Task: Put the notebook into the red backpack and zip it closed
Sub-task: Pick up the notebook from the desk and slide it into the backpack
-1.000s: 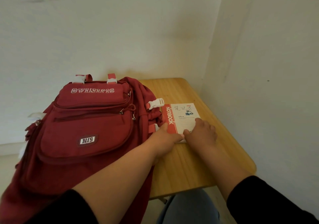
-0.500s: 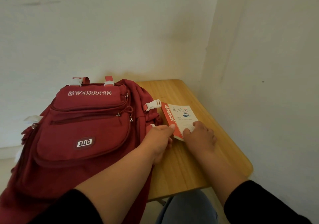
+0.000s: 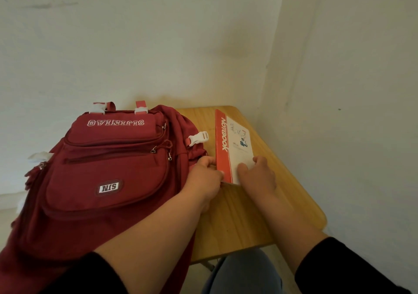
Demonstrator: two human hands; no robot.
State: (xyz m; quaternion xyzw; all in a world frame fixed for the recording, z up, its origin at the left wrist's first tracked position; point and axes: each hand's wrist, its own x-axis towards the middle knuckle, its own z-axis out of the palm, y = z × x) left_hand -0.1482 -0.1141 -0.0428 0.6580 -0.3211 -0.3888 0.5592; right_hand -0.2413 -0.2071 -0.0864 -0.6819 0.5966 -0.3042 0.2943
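The red backpack (image 3: 108, 171) lies on its back on the left of the wooden table (image 3: 244, 216), front pockets up and their zips shut. To its right the notebook (image 3: 235, 144), white with a red spine strip, is tilted up off the table, its far end raised. My left hand (image 3: 203, 178) grips its near left corner by the red spine. My right hand (image 3: 257, 176) holds its near right edge, fingers on the white cover. The backpack's main opening is not visible.
White walls meet in a corner just behind and to the right of the small table. A white buckle (image 3: 199, 138) sticks out from the backpack's side toward the notebook. The table's front edge is near my lap.
The notebook lay flat on the table a second ago; both hands have gripped its near end and tilted it up, with its far end now raised.
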